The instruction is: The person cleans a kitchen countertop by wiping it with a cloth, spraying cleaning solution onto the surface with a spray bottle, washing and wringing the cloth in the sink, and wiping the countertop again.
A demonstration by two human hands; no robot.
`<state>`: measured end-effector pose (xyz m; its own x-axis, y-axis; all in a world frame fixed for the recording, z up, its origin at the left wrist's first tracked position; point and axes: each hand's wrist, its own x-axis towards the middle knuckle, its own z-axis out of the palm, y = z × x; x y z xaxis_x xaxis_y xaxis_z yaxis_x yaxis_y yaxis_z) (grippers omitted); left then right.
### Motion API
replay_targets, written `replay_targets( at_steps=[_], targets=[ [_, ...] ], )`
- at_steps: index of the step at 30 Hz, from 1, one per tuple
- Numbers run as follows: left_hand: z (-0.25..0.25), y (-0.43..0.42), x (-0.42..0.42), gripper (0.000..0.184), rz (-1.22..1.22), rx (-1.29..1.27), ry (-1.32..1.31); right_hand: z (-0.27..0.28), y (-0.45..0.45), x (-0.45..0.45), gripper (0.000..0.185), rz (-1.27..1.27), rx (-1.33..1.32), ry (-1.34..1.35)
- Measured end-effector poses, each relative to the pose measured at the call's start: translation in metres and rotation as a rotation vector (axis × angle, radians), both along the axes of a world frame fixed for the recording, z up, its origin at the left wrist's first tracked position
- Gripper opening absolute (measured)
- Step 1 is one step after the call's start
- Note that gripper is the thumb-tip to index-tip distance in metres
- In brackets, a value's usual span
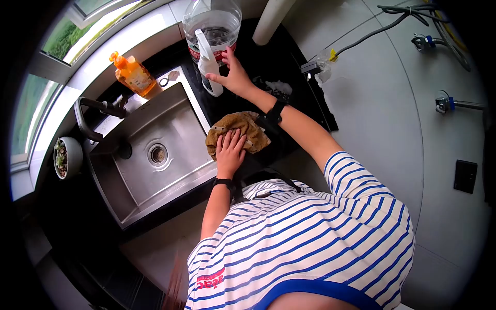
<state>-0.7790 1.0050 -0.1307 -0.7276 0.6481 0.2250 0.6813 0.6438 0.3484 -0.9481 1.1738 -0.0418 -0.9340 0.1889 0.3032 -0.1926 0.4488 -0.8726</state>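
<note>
My left hand (231,154) lies flat on a crumpled brown cloth (250,135) on the black counter beside the sink, its fingers stretched out. Farther up, my right hand (236,76) is open, thumb and fingers spread apart. Its thumb reaches the side of a white plastic bottle (209,67) with a narrow top; whether it presses on it I cannot tell. Right behind stands a large clear plastic jug (219,23) with a red label, close to my right fingertips.
A steel sink (132,173) with a dark faucet (103,107) lies at left. An orange pump bottle (135,76) stands on its back rim. A potted succulent (62,159) sits under the window. At right are a cable (385,32) and wall valves (444,102).
</note>
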Motion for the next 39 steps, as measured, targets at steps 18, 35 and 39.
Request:
replay_targets(
  at_steps=[18, 35, 39],
  targets=[
    [0.002, 0.023, 0.001, 0.055, -0.123, -0.109, -0.06, -0.1, 0.013, 0.228, 0.047, 0.003, 0.716, -0.374],
    [0.006, 0.125, 0.009, 0.03, -0.606, -0.044, -0.173, -0.082, 0.067, 0.289, 0.038, -0.522, 0.606, -0.443],
    [0.011, 0.1, 0.003, 0.021, -0.524, -0.053, -0.214, -0.09, 0.052, 0.263, 0.042, -0.373, 0.53, -0.576]
  ],
)
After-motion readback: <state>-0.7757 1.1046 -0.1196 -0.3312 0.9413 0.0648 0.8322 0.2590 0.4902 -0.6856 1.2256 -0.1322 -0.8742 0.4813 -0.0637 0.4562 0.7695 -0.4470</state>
